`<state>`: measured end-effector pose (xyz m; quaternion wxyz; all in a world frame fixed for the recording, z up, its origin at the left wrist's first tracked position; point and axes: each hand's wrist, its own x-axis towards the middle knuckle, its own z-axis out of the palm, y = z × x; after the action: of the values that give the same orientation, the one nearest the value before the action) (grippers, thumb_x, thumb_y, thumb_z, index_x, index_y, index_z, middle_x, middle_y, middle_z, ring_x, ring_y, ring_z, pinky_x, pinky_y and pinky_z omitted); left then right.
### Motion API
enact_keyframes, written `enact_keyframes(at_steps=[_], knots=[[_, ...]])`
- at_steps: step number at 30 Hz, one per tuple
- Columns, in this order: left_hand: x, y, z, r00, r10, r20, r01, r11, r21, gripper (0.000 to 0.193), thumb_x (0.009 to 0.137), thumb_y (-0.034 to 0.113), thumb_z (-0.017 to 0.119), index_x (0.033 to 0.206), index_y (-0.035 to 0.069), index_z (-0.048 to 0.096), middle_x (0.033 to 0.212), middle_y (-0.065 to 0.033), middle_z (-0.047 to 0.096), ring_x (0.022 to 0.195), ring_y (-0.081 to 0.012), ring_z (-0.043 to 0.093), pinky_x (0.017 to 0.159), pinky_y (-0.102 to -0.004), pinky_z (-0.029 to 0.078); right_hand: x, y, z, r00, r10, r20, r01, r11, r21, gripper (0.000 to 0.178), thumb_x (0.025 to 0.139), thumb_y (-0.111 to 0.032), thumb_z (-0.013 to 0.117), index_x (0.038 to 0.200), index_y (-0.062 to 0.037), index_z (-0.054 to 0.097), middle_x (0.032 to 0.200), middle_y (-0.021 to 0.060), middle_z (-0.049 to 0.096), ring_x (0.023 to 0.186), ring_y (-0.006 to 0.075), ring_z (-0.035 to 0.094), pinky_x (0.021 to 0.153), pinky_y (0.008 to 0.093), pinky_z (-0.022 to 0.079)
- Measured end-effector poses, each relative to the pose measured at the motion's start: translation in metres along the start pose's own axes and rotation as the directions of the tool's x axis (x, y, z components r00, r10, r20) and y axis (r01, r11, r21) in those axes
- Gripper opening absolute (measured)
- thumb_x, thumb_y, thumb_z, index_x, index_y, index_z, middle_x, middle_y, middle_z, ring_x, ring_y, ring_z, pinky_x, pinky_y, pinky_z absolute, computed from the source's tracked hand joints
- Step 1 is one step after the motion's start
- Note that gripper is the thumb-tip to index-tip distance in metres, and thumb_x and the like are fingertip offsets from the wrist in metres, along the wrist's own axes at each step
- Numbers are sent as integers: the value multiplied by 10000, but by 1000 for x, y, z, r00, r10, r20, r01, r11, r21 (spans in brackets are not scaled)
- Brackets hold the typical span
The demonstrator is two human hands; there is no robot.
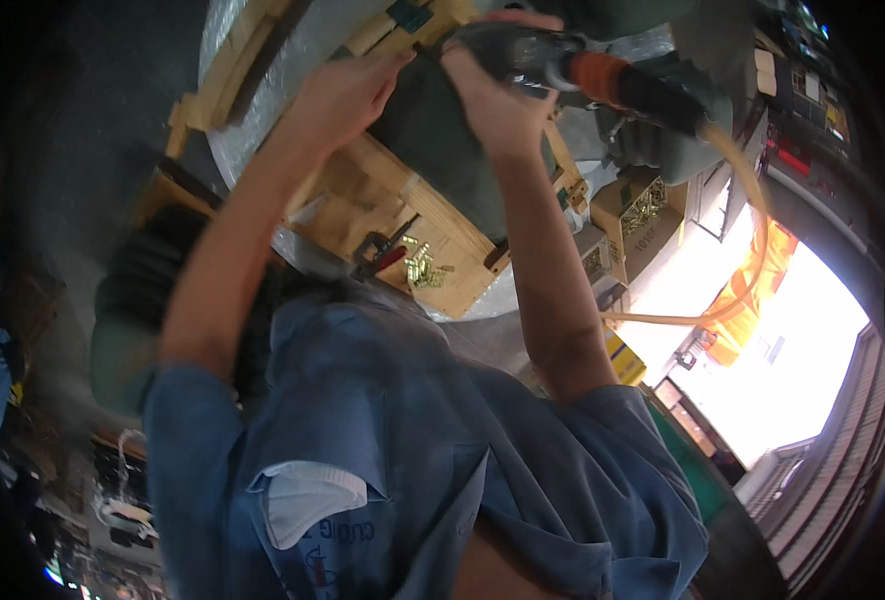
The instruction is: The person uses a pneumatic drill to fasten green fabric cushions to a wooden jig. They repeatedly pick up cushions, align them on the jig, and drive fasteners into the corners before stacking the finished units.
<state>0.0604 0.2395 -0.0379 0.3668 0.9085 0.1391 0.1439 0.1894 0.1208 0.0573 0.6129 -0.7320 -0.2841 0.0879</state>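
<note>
At the top centre, my left hand [348, 100] is closed, its fingertips at the edge of a dark green padded fabric piece [433, 140] on a wooden frame [403, 180]. My right hand [498, 100] grips an air tool [528, 55] with a grey body, an orange collar and a black hose end. Its working tip is hidden. A yellow air hose [758, 190] curves away to the right. Closer to me, loose brass-coloured metal pieces [425, 270] lie on a wooden board [463, 285], beside a red-and-black hand tool [383, 255].
Clear plastic film [228, 150] lies under the woodwork. Another wooden frame part [248, 60] stands at upper left. To the right is a cardboard box [653, 215] with more brass-coloured pieces. An orange cloth [753, 300] hangs by a bright opening.
</note>
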Motion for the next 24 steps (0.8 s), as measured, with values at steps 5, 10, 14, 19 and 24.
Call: enact_keyframes(at_steps=[5, 10, 14, 19, 24], knots=[[-54, 57, -18, 757, -654, -4, 310, 364, -878, 305, 1093, 176, 605, 1368, 49, 638, 1081, -118, 759, 901, -276, 748, 742, -412, 570, 7, -7, 6, 998, -63, 24, 67, 965, -254, 407, 725, -119, 874, 1093, -82, 704, 997, 6, 716, 882, 111, 684, 824, 278, 554], [-125, 54, -35, 661, -700, 269, 129, -248, -960, 461, 1142, 318, 532, 1469, -6, 520, 1338, -188, 648, 1245, -293, 656, 1053, -431, 545, -49, -66, -28, 971, 171, -170, -130, 965, 227, 577, 786, -2, 857, 1293, -84, 594, 1098, 79, 696, 945, 185, 714, 788, 329, 634], [-168, 68, -43, 697, -632, 339, -69, -530, -845, 705, 1150, 491, 456, 1614, -23, 322, 1581, -249, 437, 1489, -375, 452, 1244, -488, 410, -127, -124, -59, 939, 293, -178, -179, 862, 474, 658, 829, 24, 775, 1403, -80, 469, 1234, 183, 658, 1104, 274, 701, 737, 419, 702], [-171, 102, -47, 746, -567, 350, -95, -611, -786, 810, 1145, 577, 378, 1651, -42, 250, 1663, -274, 354, 1550, -400, 378, 1287, -505, 346, -198, -142, -71, 957, 268, -110, -174, 836, 521, 638, 880, 23, 664, 1457, -96, 419, 1290, 248, 637, 1124, 354, 698, 750, 466, 704], [-170, 121, -45, 807, -500, 313, -29, -563, -826, 836, 1143, 613, 316, 1663, -38, 237, 1662, -277, 366, 1545, -394, 388, 1288, -501, 343, -232, -147, -77, 970, 242, -39, -199, 870, 451, 626, 859, 43, 679, 1422, -73, 432, 1261, 241, 654, 1099, 334, 698, 741, 456, 695]])
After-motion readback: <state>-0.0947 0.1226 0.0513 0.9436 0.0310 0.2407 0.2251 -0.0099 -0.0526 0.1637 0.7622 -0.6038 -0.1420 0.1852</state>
